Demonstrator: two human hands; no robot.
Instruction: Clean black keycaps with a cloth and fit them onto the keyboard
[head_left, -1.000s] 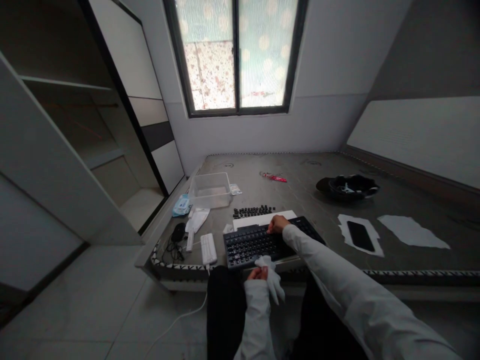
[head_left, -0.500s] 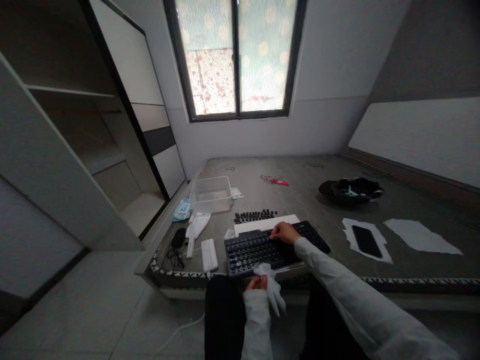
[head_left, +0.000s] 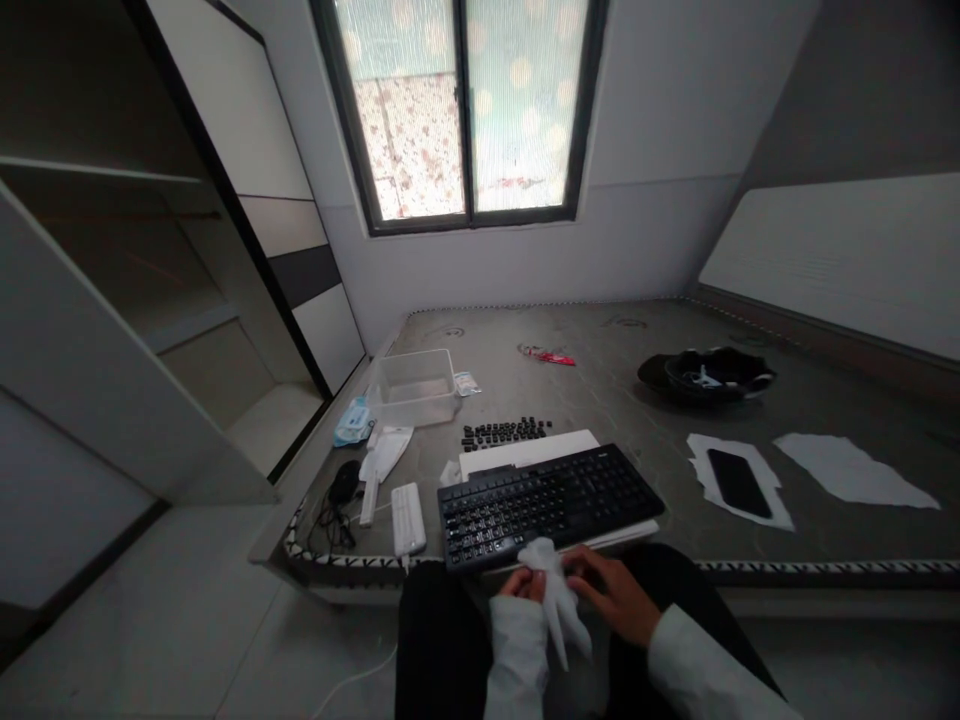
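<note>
Right hand (head_left: 616, 594): shifted from the upper middle of the keyboard to the white cloth (head_left: 556, 602) at the near edge. Left hand (head_left: 523, 584): fingertips pinch the cloth, which is glove-like in outline and hangs below the hand in loose strips. Right hand: fingers curled against the cloth's right side; whether they grip it, or enclose a small part, cannot be told.

Black computer keyboard (head_left: 547, 500): lies slightly askew on a white board (head_left: 540, 451), its near left corner by the mattress edge. Loose black keycaps (head_left: 504, 432) stand in rows just beyond the board.

Probable faults and causes:
1. Keyboard slides or tips off. Cause: a forearm or thigh pushing its near side, where little mattress remains in front.
2. Keycap lost to the floor. Cause: a small part slipping from the fingers or cloth over the gap between the thighs.
3. Rows scattered. Cause: a sleeve, or the board pushed forward.
4. Cloth snags a key. Cause: dragging loose fabric across the keyboard.
5. White power strip (head_left: 408, 519) pulled down. Cause: a leg catching its hanging cable (head_left: 356, 677).
</note>
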